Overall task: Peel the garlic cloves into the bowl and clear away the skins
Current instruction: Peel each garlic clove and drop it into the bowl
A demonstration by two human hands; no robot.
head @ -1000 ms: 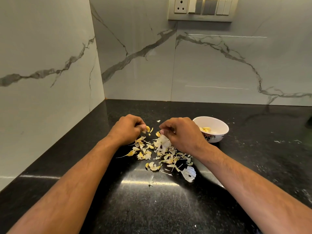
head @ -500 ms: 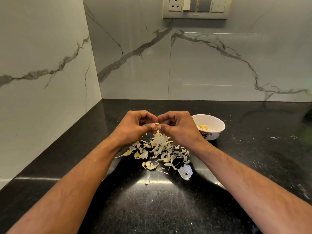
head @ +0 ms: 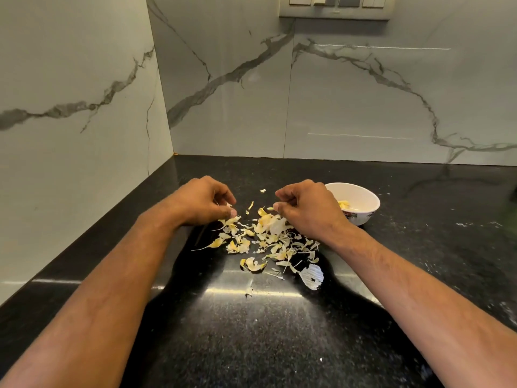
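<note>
A black speckled countertop (head: 265, 331) runs from the near edge to a far corner of marble-veined wall tiles (head: 363, 102), with a switch plate (head: 335, 7) high on the far wall. On the counter, far and to the right, sits a white bowl (head: 363, 196) with a few peeled cloves (head: 344, 204) in it. The bowl lies just right of the right hand (head: 307, 208), so that hand is much the nearer for any drop into it. The left hand (head: 201, 201) sits well to the left, across the skin pile. Both hands hover above the far edge of the scattered garlic skins (head: 265, 239), which spread left to right between the forearms, with one larger papery piece (head: 312, 275) lying nearest. Each hand's fingers are curled inward with thumb meeting fingertips. The left seems to pinch a small pale scrap at its tips; what the right holds, if anything, cannot be told. Probably the skins come next, judging by how few whole cloves show.
</note>
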